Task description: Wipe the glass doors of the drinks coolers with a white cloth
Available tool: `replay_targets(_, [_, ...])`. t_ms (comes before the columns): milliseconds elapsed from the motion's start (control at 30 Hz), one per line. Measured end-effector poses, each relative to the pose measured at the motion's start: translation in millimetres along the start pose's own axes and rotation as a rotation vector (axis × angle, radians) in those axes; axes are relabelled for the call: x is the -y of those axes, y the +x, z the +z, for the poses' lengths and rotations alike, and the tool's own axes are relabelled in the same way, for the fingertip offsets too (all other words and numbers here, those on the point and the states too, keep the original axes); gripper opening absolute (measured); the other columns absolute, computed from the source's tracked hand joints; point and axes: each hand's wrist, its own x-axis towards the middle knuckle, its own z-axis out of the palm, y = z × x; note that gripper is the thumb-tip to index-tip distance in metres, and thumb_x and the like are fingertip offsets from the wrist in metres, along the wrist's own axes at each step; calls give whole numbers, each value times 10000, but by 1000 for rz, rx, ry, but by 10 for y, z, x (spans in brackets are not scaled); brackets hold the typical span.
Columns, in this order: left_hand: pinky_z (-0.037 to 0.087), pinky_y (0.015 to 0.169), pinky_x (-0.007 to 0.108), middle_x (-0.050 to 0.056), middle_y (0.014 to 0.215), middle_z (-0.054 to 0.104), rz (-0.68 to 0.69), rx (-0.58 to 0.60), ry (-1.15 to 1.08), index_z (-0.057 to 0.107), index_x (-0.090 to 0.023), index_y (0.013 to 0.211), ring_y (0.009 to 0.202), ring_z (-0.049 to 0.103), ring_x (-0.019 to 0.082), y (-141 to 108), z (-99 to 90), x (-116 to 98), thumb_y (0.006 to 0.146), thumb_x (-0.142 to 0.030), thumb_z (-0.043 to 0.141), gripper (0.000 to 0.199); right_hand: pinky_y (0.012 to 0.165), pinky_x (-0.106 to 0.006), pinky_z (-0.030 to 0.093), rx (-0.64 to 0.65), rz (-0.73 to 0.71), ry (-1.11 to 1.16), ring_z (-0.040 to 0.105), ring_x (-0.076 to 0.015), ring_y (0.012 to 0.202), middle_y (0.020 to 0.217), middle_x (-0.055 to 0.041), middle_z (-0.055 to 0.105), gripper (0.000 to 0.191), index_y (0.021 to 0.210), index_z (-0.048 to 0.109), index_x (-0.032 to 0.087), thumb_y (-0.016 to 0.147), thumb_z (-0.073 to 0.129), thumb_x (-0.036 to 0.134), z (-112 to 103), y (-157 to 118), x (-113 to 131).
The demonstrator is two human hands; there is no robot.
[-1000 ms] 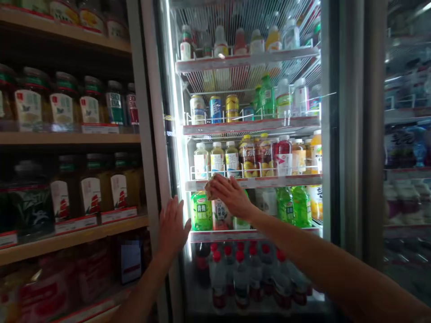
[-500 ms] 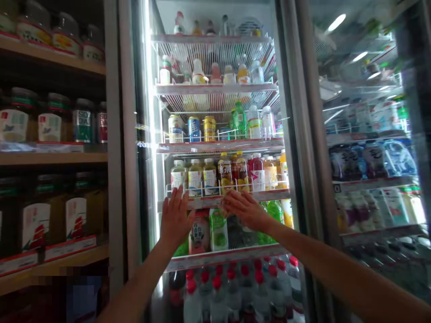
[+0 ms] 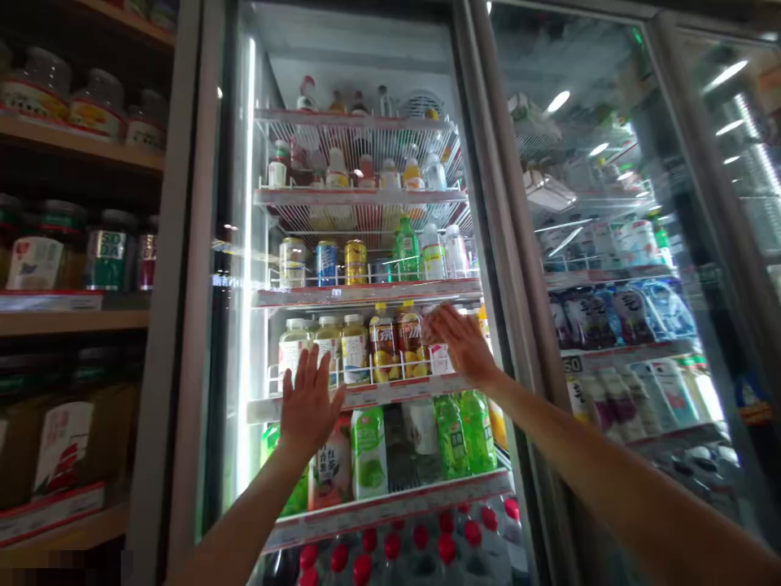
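My left hand (image 3: pixel 311 403) is raised, palm forward and fingers spread, in front of the lit drinks cooler. It holds nothing I can see and covers part of the pale-labelled bottles (image 3: pixel 293 342) and a red tea carton (image 3: pixel 330 464). My right hand (image 3: pixel 460 346) reaches in from the right, fingers stretched out together and smeared by motion. A pale patch at its fingertips cannot be made out. Beside those fingertips stand two brown tea bottles (image 3: pixel 413 342) with yellow caps. Whether either hand touches the cooler's glass door (image 3: pixel 359 61) cannot be told.
Cans (image 3: pixel 355 262) and bottles fill the shelves above. Green bottles (image 3: pixel 451 435), a green-and-white carton (image 3: pixel 368 452) and red-capped bottles (image 3: pixel 421 537) stand lower. Wooden shelves (image 3: pixel 73 321) with jars are at left. A metal door frame (image 3: pixel 509 220) and another cooler lie right.
My view has tilted up and turned slightly right. Against the shelves, my right hand has moved up and right, from the shelf edge to the bottles. My left hand stays spread near the same bottles.
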Motion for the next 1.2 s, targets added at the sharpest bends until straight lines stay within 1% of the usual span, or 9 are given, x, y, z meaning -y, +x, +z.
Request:
replay_targets(100, [198, 1060, 559, 150, 1457, 267, -32, 13, 14, 284, -140, 1379, 1360, 198, 292, 8, 24, -9, 864, -422, 333, 589, 1052, -466, 295, -90, 221, -28, 204, -220, 1363, 1421, -120, 356, 487, 1293, 452, 155, 820, 370, 74, -28, -35, -115])
replay_targets(267, [189, 1060, 570, 136, 1470, 240, -16, 43, 27, 265, -150, 1388, 1367, 171, 291, -21, 40, -8, 861, -466, 325, 618, 1055, -421, 306, -78, 110, 37, 259, -172, 1344, 1377, -62, 434, 525, 1283, 463, 224, 800, 353, 50, -11, -305, -195])
replay_targets(433, [182, 1052, 589, 177, 1461, 237, -19, 11, 70, 269, -97, 1381, 1369, 150, 312, -38, 103, -23, 861, -478, 320, 646, 1046, -520, 266, -356, 464, -6, 153, -274, 1369, 1430, -200, 295, 552, 1375, 291, 69, 824, 306, 93, 129, 160, -280])
replay_targets(633, [182, 1046, 598, 189, 1455, 247, 2, -53, 76, 225, -100, 1396, 1371, 141, 311, -39, 126, -46, 874, -457, 302, 637, 1064, -404, 297, -133, 98, 47, 275, -174, 1335, 1374, -42, 438, 478, 1253, 484, 223, 815, 363, 77, 98, 157, -51])
replay_targets(833, [179, 1057, 584, 175, 1459, 245, 1, -48, 63, 216, -126, 1402, 1374, 137, 297, -49, 133, -36, 865, -475, 326, 650, 1033, -538, 265, -304, 467, 2, 181, -316, 1354, 1371, -284, 343, 487, 1297, 378, -32, 826, 332, 83, 70, 452, -190])
replay_targets(900, [201, 1055, 576, 161, 1461, 248, -5, -28, 45, 244, -137, 1394, 1371, 150, 296, -48, 111, -14, 862, -483, 331, 640, 1055, -486, 271, -270, 386, 24, 193, -272, 1357, 1394, -206, 361, 494, 1299, 416, 48, 809, 360, 71, 124, 526, 50])
replay_targets(1000, [208, 1066, 550, 143, 1455, 275, 7, -9, 34, 289, -148, 1378, 1364, 186, 285, -63, 85, 48, 858, -470, 353, 615, 1073, -349, 296, -132, 47, 84, 255, -152, 1340, 1384, -2, 429, 489, 1253, 490, 253, 798, 417, 87, 165, 518, 409])
replay_targets(1067, [208, 1074, 530, 137, 1444, 300, 32, -7, 41, 317, -159, 1367, 1357, 214, 277, -101, 85, 104, 851, -452, 377, 597, 1070, -341, 305, -75, -62, 102, 277, -132, 1330, 1374, 33, 440, 475, 1228, 507, 285, 805, 412, 92, 150, 532, 432])
replay_targets(1200, [235, 1072, 504, 128, 1435, 325, 90, -16, 25, 305, -175, 1373, 1349, 238, 273, -205, 92, 172, 842, -416, 410, 592, 1064, -496, 276, -190, 306, 58, 203, -252, 1360, 1426, -132, 338, 513, 1318, 405, 118, 809, 363, 72, 115, 788, 142])
